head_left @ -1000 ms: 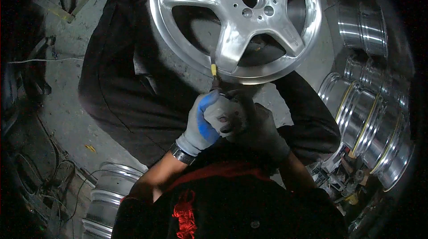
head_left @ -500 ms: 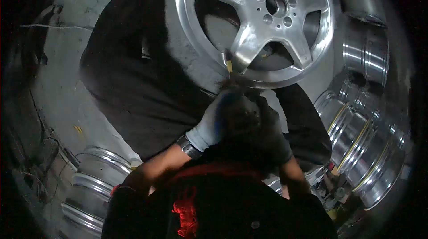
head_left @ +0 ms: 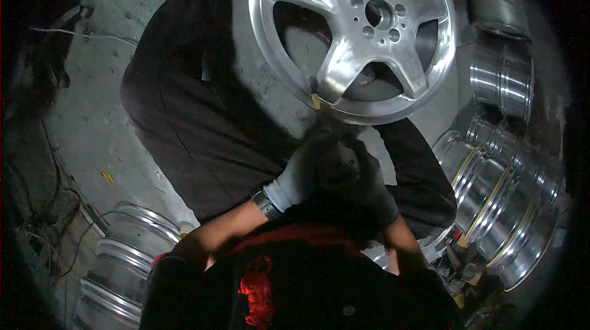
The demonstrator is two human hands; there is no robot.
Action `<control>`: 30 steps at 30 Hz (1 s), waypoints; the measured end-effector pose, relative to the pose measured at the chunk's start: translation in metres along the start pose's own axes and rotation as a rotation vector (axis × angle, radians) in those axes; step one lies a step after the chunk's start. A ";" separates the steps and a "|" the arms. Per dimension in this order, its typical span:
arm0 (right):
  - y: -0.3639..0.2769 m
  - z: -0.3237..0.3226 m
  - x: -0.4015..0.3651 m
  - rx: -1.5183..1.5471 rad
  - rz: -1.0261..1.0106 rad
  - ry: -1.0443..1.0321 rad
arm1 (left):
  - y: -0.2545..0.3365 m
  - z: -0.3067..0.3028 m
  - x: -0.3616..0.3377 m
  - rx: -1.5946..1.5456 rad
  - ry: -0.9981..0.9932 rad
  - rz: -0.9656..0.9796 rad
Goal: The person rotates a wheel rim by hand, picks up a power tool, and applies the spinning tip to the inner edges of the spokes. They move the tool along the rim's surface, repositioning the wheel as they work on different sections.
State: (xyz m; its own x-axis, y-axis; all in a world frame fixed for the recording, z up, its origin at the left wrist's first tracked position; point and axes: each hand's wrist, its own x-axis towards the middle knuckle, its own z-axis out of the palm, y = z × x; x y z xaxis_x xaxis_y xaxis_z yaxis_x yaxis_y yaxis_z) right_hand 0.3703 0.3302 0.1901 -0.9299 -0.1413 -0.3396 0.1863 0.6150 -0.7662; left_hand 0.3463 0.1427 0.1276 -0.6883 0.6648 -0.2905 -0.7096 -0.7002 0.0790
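A shiny five-spoke wheel rim (head_left: 344, 59) lies on the floor between my legs. Just below its near edge, my left hand (head_left: 301, 170) and my right hand (head_left: 369, 176), both in grey gloves, are closed round a dark tool (head_left: 338, 164). From its front a thin tip (head_left: 316, 101), dark with a yellowish band, reaches the rim's edge by the lower left spoke. Shadow hides most of the tool's body and many of the fingers. A dark watch band circles my left wrist.
Several more metal rims (head_left: 501, 78) line the right side, some with yellow bands. At the lower left are stacked rims (head_left: 138, 238). Thin cables (head_left: 83, 35) run over the grey floor at the left. My dark-trousered legs (head_left: 190, 108) flank the wheel.
The view has shifted slightly, so the surroundings sit a little differently. Both hands still grip the tool near the rim's edge, and their outlines look less blurred.
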 end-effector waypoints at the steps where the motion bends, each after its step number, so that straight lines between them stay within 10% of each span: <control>1: -0.004 0.000 0.000 -0.004 0.005 -0.007 | 0.003 0.007 -0.005 0.333 0.091 -0.036; 3: -0.003 0.001 -0.002 -0.003 0.014 -0.007 | 0.003 0.008 -0.004 0.671 0.180 -0.079; 5: 0.004 0.001 -0.003 -0.043 -0.107 0.067 | -0.001 -0.001 0.005 -0.323 0.188 -0.258; 6: 0.004 0.000 -0.004 -0.042 -0.107 0.072 | -0.006 -0.005 0.005 -0.320 0.187 -0.261; 8: -0.002 0.000 -0.003 0.067 0.049 0.046 | -0.009 -0.002 0.004 0.693 0.067 0.050; 11: 0.017 0.000 -0.012 -0.016 0.109 -0.070 | 0.002 0.018 0.006 -0.109 0.280 -0.277; 15: 0.022 0.009 -0.017 0.046 -0.073 0.039 | -0.013 0.011 0.000 -0.030 0.376 -0.263; 17: 0.030 0.008 -0.020 -0.014 -0.043 0.076 | -0.022 0.009 -0.001 0.324 0.020 0.126; 27: 0.000 0.002 -0.017 0.174 0.122 -0.059 | -0.033 -0.028 -0.002 0.097 0.232 -0.127; 30: 0.005 0.003 -0.019 0.171 0.105 0.006 | -0.034 -0.037 0.001 0.542 0.307 -0.250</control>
State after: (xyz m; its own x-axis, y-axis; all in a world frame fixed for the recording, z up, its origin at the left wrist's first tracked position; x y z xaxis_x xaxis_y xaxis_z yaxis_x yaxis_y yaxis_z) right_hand 0.3903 0.3336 0.1907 -0.9042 -0.0783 -0.4198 0.3333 0.4854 -0.8083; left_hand 0.3751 0.1572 0.0898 -0.4761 0.6297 -0.6139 -0.8726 -0.2516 0.4186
